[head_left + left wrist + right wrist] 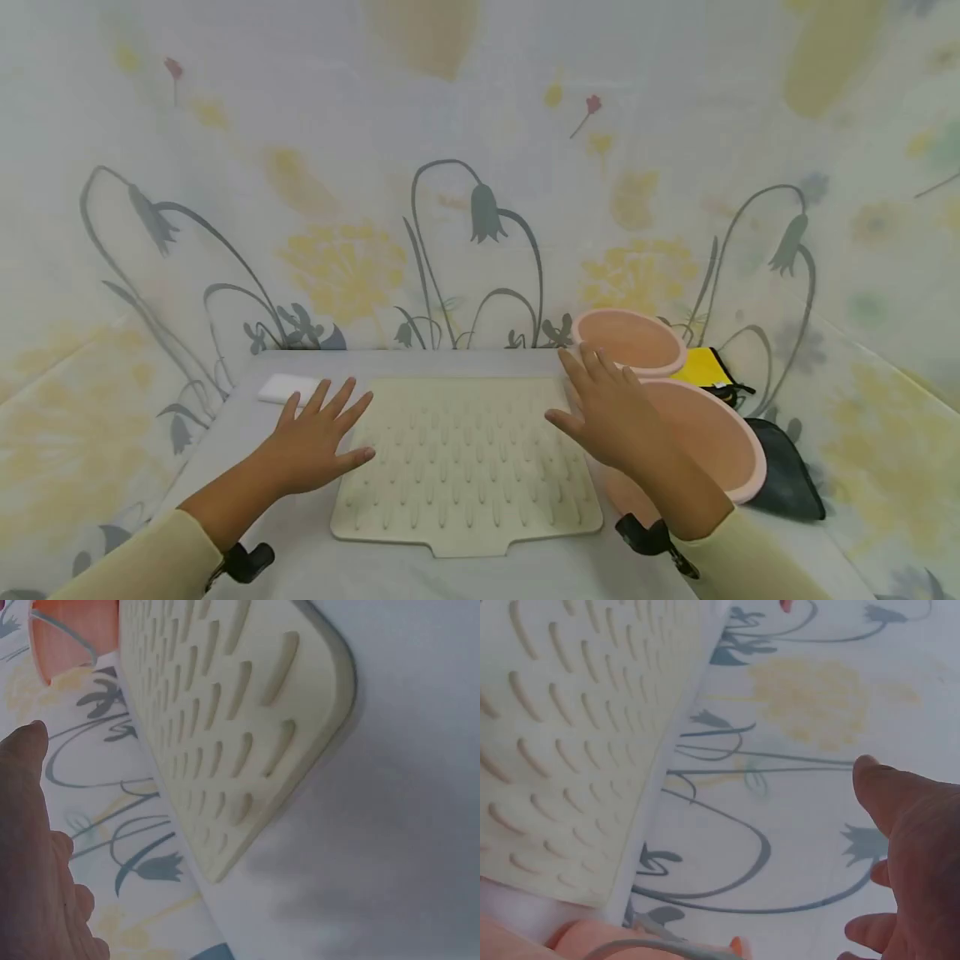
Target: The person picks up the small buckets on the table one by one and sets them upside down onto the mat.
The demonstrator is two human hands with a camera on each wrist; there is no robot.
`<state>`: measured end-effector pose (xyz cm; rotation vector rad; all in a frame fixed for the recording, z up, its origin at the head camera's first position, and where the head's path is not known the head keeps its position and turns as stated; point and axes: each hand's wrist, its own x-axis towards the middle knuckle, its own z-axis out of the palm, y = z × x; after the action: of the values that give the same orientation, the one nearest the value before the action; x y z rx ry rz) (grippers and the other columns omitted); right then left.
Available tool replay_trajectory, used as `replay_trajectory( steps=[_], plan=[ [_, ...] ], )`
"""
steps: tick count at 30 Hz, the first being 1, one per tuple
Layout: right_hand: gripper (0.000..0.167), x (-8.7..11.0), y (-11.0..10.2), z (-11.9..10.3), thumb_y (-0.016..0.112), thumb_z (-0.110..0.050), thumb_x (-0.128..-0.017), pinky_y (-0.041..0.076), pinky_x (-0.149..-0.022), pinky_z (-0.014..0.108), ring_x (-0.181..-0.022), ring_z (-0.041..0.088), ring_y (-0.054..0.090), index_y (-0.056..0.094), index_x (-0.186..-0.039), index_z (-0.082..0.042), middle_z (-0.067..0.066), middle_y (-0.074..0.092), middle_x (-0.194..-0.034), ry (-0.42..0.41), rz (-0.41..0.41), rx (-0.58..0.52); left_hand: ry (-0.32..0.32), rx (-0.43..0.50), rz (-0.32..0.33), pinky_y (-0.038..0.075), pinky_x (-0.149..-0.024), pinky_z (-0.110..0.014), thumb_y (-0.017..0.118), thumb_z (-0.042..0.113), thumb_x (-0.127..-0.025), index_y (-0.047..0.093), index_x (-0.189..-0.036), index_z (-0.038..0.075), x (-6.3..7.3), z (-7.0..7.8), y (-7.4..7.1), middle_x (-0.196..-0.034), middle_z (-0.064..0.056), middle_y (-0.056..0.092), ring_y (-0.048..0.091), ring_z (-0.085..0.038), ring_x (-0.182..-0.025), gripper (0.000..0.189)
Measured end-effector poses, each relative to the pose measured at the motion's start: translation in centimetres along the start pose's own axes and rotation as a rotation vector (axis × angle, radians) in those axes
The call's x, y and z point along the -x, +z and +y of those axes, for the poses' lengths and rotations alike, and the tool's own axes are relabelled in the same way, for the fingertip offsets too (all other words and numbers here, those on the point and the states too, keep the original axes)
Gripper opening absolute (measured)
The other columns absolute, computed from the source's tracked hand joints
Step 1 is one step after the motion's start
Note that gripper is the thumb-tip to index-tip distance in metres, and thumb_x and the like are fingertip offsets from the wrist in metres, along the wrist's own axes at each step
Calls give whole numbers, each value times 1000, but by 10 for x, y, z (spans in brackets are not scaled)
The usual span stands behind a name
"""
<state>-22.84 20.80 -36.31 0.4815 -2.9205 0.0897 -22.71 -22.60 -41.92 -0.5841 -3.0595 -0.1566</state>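
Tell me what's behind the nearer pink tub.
Behind the nearer pink tub are the farther pink tub and a yellow item with black edging. The nearer tub covers anything lower down there, so that cannot be seen; the right hand hides part of the farther tub.

The cream board (467,468) looks like matt, ridged plastic.

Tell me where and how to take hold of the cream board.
Probably best pinched by the tab, coming from the near side: the board lies flat on the table, and the narrow tab juts from its near edge.
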Motion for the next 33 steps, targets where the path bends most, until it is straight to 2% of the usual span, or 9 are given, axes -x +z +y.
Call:
replay_trajectory(
  steps=[8,12,15,20,23,26,29,31,33],
  plan=[
    [103,29,5,13,59,-69,-97,35,-115,69,-157,48,23,10,-170,-16,23,12,-174,127,-7,-162,-67,221,-13,4,-115,-81,47,81,-94,27,-168,18,13,11,16,-174,-22,16,9,-57,-156,98],
    [104,39,7,18,65,-65,-96,45,-108,67,-150,48,38,9,-170,-20,23,20,-172,176,30,-198,-81,276,2,6,-114,-82,46,80,-95,29,-167,16,16,16,20,-172,-24,19,11,-59,-155,97],
    [102,45,7,19,68,-62,-95,47,-106,65,-144,47,47,16,-169,-15,24,31,-168,184,61,-184,-96,320,-12,8,-112,-84,48,75,-98,29,-166,14,21,18,24,-171,-27,20,12,-61,-153,93],
    [93,52,9,21,73,-56,-94,48,-105,62,-138,43,52,35,-161,-5,24,47,-158,200,60,-149,-121,384,-13,9,-110,-86,53,65,-101,30,-166,13,30,20,32,-169,-29,22,13,-63,-152,87],
    [81,55,11,24,74,-55,-93,53,-94,57,-120,38,61,48,-150,-4,22,57,-145,219,65,-140,-138,401,-7,10,-110,-86,54,64,-102,29,-166,11,33,20,35,-169,-30,22,13,-64,-152,87],
    [73,57,12,25,72,-57,-93,53,-85,52,-107,34,63,56,-141,-3,20,63,-134,250,78,-147,-157,420,-27,11,-110,-87,54,63,-102,27,-166,8,35,20,38,-168,-33,20,12,-66,-151,88],
    [62,59,15,24,71,-60,-93,51,-71,44,-86,28,63,65,-123,-5,13,69,-107,289,72,-171,-180,446,-50,10,-110,-87,55,62,-102,26,-166,7,38,20,41,-168,-34,18,10,-66,-151,89],
    [53,60,18,24,70,-61,-93,46,-60,39,-72,23,59,67,-105,-9,7,64,-84,309,67,-183,-193,470,-62,8,-111,-86,56,62,-102,25,-166,7,39,20,47,-169,-34,17,8,-66,-151,89],
    [46,62,20,23,70,-60,-93,36,-52,34,-59,18,49,61,-86,-15,-1,51,-67,324,64,-193,-205,499,-72,6,-112,-85,57,61,-102,24,-166,8,40,20,52,-170,-32,15,5,-64,-152,90]
  ],
)
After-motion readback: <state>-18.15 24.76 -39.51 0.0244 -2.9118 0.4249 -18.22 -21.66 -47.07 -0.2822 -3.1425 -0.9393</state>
